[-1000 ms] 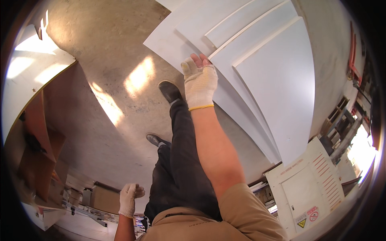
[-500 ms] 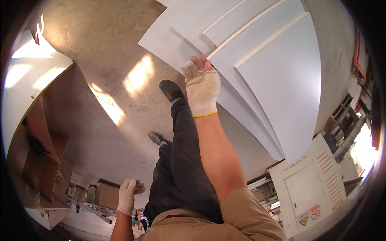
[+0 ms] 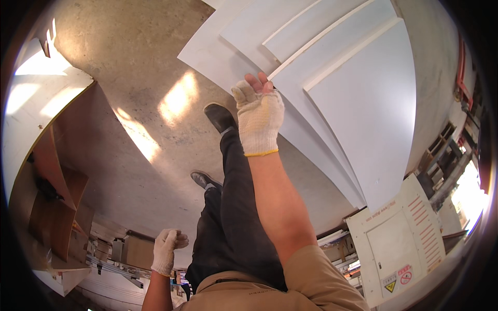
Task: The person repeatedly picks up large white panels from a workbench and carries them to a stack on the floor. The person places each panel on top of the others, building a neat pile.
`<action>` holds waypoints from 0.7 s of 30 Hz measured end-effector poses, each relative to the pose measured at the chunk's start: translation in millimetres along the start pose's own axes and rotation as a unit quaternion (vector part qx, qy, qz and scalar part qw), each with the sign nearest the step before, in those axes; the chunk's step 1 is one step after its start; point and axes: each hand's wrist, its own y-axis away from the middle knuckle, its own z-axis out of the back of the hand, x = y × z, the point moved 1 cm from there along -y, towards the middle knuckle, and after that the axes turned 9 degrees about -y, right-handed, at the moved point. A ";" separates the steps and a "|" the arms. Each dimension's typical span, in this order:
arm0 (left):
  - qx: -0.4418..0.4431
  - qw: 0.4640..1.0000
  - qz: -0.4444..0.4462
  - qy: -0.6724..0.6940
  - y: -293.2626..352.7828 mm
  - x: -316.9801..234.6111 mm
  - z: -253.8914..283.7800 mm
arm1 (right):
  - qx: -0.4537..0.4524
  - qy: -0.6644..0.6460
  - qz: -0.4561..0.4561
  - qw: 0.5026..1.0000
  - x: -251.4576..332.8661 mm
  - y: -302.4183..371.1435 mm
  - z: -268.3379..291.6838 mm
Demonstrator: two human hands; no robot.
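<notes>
My right hand is reached out in front of me in a cream knit glove with a yellow cuff edge. Bare fingertips show at its far end, curled beside the corner of a pale grey panel. A tiny dark bit shows by these fingers, too small to name; whether they grip the panel's corner, I cannot tell. Several such flat panels lie overlapped in a fanned stack, a broad one on top at the right. Low at the left hangs my left hand, also gloved, its fingers curled, with nothing seen in them.
Concrete floor with sunlit patches lies around my feet. On the left stands a white-topped brown board structure. At the lower right is a cream cabinet with a door, vents and warning labels. A red pipe runs at the far right.
My right hand has shifted very slightly to the left and turned a little, still beside the panel corner. The left hand has barely risen. The panels look almost unmoved.
</notes>
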 end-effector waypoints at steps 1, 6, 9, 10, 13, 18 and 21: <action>0.000 1.000 -0.002 0.001 0.1 0.5 0.1 | -0.005 0.000 -0.002 1.000 0.1 0.7 -1.1; 0.006 1.000 -0.005 0.002 -3.9 7.4 3.2 | -0.018 0.034 -0.006 0.999 2.1 -0.3 0.3; 0.011 1.000 -0.011 0.005 -5.2 8.8 -0.4 | -0.021 0.035 0.002 0.999 1.3 1.1 -2.9; 0.011 1.000 -0.010 0.001 -4.7 7.2 -2.2 | -0.021 0.031 0.008 0.999 0.3 3.6 -7.7; 0.010 1.000 -0.013 -0.005 -1.9 2.2 -6.7 | -0.082 -0.010 -0.015 0.996 0.2 4.0 -25.0; 0.013 1.000 -0.027 -0.002 0.3 0.7 -6.6 | -0.125 -0.050 -0.071 0.988 1.8 -4.9 -49.9; 0.005 1.000 -0.026 -0.004 1.9 -0.8 -5.1 | -0.148 -0.077 -0.098 0.981 5.8 -6.3 -67.3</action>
